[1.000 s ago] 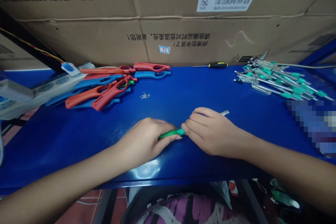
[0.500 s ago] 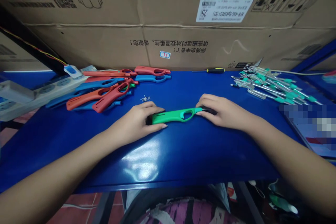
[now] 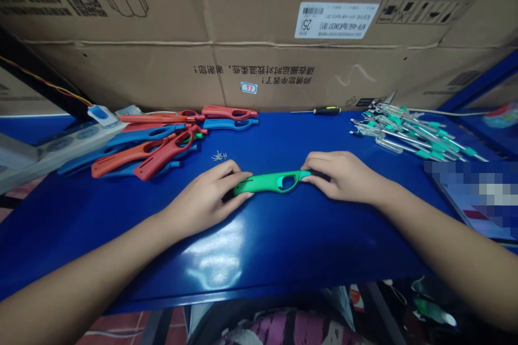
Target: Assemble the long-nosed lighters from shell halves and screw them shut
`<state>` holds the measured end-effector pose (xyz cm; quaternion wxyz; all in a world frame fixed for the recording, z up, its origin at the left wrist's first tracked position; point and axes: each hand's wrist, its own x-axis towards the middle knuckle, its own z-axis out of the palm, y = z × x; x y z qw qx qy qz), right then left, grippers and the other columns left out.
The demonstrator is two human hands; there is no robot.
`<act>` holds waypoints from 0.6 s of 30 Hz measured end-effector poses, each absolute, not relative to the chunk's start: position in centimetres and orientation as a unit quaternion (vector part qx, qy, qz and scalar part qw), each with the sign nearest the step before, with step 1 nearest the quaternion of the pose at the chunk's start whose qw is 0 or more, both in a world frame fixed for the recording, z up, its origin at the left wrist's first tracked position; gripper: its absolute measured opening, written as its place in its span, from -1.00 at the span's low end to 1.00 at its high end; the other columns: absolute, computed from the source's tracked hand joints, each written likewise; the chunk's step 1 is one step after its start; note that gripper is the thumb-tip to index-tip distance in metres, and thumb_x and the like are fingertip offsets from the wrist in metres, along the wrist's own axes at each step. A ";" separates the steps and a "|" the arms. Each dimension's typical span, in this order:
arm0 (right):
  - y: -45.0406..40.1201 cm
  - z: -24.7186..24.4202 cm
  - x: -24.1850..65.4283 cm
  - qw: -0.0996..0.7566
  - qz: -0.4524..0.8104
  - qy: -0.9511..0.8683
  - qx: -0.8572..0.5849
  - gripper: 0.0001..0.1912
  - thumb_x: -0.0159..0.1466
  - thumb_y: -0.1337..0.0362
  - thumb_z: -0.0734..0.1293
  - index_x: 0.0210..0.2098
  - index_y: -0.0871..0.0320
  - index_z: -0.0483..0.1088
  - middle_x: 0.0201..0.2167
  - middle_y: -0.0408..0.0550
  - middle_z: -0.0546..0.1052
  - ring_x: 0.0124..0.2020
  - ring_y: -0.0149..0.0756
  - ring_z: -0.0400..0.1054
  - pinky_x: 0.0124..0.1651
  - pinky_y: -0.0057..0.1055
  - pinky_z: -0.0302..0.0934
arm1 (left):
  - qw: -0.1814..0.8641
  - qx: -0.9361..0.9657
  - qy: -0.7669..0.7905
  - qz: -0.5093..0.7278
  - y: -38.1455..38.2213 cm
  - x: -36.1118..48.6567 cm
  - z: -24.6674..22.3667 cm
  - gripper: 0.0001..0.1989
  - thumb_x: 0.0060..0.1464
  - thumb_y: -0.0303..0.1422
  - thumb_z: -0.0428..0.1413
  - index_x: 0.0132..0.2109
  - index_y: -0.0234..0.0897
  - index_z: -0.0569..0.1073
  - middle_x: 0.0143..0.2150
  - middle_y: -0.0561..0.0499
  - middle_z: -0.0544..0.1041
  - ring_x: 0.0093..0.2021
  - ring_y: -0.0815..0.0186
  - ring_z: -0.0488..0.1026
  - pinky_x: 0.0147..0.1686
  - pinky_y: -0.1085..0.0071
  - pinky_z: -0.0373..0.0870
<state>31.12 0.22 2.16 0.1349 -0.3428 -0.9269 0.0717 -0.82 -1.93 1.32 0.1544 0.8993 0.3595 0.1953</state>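
A green long-neck lighter casing (image 3: 263, 183) with a trigger opening lies across the space between my hands, just over the blue table. My left hand (image 3: 214, 188) pinches its wide end between thumb and fingers. At the narrow end, my right hand (image 3: 342, 177) has thumb and fingers closed around the tip; a dark part shows beneath that palm. A turquoise trigger (image 3: 280, 182) sits inside the opening. Behind my left hand is a little heap of small screws or pins (image 3: 219, 157).
Red, orange and blue lighter casings (image 3: 164, 153) are piled at the left beside a power strip (image 3: 60, 145). A screwdriver (image 3: 327, 111) lies near the cardboard box (image 3: 259, 27). Metal rods with green parts (image 3: 413, 132) are heaped at the right, behind a blurred flat object (image 3: 477, 199).
The camera view has shifted slightly. My left fingers have moved a little further over the wide end of the green lighter casing; both hands still hold it.
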 end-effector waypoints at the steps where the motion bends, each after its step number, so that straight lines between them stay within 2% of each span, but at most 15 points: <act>1: 0.2 2.3 31.1 0.129 0.071 -0.926 -0.348 -0.81 0.42 0.20 0.25 -0.20 0.15 0.44 -0.30 -0.06 0.52 -0.31 -0.30 0.39 -0.30 -0.39 0.16 | 0.141 0.902 0.363 0.187 -1.9 -0.8 1.2 -0.66 0.34 -0.27 0.05 0.17 -0.30 0.45 -0.06 -0.12 0.44 -0.11 0.21 0.46 -0.07 0.26 0.48; 6: 0.1 3.1 30.8 0.082 0.056 -0.922 -0.375 -0.80 0.38 0.15 0.28 -0.18 0.15 0.43 -0.24 -0.01 0.51 -0.21 -0.21 0.36 -0.24 -0.33 0.20 | 0.117 0.901 0.376 0.184 -1.8 -0.4 0.9 -0.65 0.35 -0.27 0.03 0.19 -0.29 0.43 0.01 -0.17 0.43 0.00 0.13 0.43 0.04 0.12 0.46; 10: 1.6 3.2 32.2 0.108 0.096 -0.894 -0.424 -0.60 0.35 -0.04 0.29 0.00 0.12 0.43 -0.03 0.06 0.51 -0.02 -0.12 0.39 0.01 -0.19 0.29 | 0.152 0.892 0.380 0.194 -2.1 -0.3 0.9 -0.59 0.31 -0.26 0.08 0.24 -0.27 0.38 0.05 -0.16 0.40 0.03 0.13 0.43 0.09 0.11 0.44; 12: 3.4 3.2 33.5 0.111 0.040 -0.856 -0.503 -0.56 0.39 -0.01 0.22 0.07 0.17 0.41 0.05 0.15 0.49 0.07 -0.01 0.36 0.12 -0.07 0.26 | 0.169 0.883 0.387 0.202 -2.2 -0.3 0.9 -0.58 0.29 -0.27 0.10 0.24 -0.28 0.36 0.05 -0.15 0.40 0.02 0.15 0.44 0.10 0.12 0.44; 14: 5.6 3.3 35.1 0.100 -0.040 -0.803 -0.585 -0.55 0.36 0.09 0.24 0.12 0.23 0.39 0.11 0.23 0.45 0.12 0.06 0.33 0.16 -0.05 0.24 | 0.177 0.878 0.391 0.212 -2.3 -0.3 1.0 -0.60 0.28 -0.31 0.09 0.22 -0.29 0.37 0.04 -0.14 0.41 0.00 0.17 0.46 0.10 0.14 0.45; 18: 9.8 3.6 37.3 0.105 -0.087 -0.762 -0.633 -0.53 0.30 0.28 0.22 0.16 0.31 0.37 0.14 0.29 0.44 0.16 0.17 0.27 0.20 0.03 0.18 | 0.180 0.877 0.382 0.229 -2.4 -0.3 1.0 -0.66 0.25 -0.37 0.08 0.16 -0.26 0.42 0.01 -0.12 0.43 -0.02 0.18 0.48 0.07 0.18 0.48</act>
